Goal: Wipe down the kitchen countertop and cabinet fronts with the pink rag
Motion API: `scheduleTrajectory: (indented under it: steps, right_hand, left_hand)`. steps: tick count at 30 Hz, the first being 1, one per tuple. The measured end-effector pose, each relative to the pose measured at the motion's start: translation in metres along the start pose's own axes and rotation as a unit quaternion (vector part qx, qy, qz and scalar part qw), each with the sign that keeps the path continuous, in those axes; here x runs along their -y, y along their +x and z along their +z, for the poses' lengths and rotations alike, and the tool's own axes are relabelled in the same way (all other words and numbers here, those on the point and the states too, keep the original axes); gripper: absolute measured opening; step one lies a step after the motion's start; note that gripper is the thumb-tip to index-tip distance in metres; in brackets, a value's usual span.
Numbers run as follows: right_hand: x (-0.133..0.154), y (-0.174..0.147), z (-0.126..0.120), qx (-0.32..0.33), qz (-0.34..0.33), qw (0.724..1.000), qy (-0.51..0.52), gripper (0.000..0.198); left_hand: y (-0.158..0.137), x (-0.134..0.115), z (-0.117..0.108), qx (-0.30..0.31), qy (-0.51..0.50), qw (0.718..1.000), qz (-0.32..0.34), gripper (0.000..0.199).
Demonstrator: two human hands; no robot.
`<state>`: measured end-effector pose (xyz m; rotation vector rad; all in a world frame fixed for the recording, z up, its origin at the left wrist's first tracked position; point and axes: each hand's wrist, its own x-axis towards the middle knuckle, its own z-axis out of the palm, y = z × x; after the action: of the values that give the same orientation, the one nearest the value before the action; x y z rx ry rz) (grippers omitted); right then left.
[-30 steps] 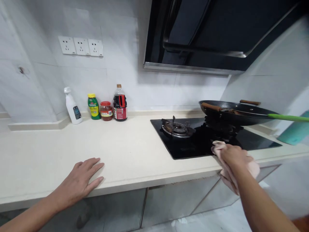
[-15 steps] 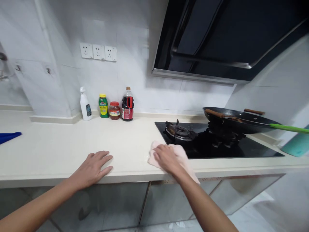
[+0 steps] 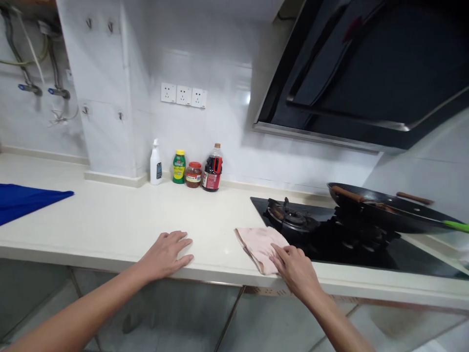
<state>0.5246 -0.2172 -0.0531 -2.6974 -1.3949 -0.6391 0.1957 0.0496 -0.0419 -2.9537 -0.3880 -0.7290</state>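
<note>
A pale pink cloth [image 3: 261, 244] lies folded on the white countertop [image 3: 120, 220], its right corner at the edge of the black gas stove [image 3: 330, 239]. My right hand [image 3: 295, 269] grips the cloth by its right side, fingertips pressed onto it near the counter's front edge. My left hand [image 3: 169, 254] rests flat on the counter to the left of the cloth, fingers spread and holding nothing.
Along the wall stand a white spray bottle [image 3: 156, 164], a green-yellow bottle [image 3: 179, 168], a red-lidded jar [image 3: 193, 176] and a dark sauce bottle [image 3: 213, 171]. A wok [image 3: 388, 210] sits on the stove under the range hood [image 3: 366, 73]. Blue fabric [image 3: 29, 199] lies at left.
The view has turned left, so more of the blue fabric and the pipes shows. The cloth now lies flatter and spreads leftward from my right hand, which holds its right side.
</note>
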Motion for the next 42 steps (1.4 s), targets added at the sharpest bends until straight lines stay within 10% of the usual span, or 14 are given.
scheduleTrajectory:
  steps: [5,14,27,36,42]
  right_hand:
    - [0.022,0.014,0.005,0.031,-0.003,0.999,0.018,0.066]
    - [0.045,0.142,0.015,0.161,0.065,0.98,0.094,0.092]
    - [0.085,0.284,0.089,0.109,0.017,0.989,0.093,0.09]
    - [0.221,0.232,0.022,0.147,-0.184,0.958,0.162,0.073]
    - [0.211,0.117,-0.022,0.121,-0.314,0.909,0.245,0.049]
  left_hand:
    - [0.0,-0.003,-0.004,0.009,-0.018,1.0,-0.01,0.04]
    - [-0.002,-0.007,-0.006,0.014,-0.02,0.999,-0.021,0.038]
    - [0.004,-0.007,0.002,0.011,-0.028,0.999,-0.025,0.039]
    - [-0.005,-0.003,0.006,-0.054,-0.031,0.995,-0.075,0.057]
    - [-0.009,0.003,0.012,-0.064,-0.04,0.989,-0.13,0.066]
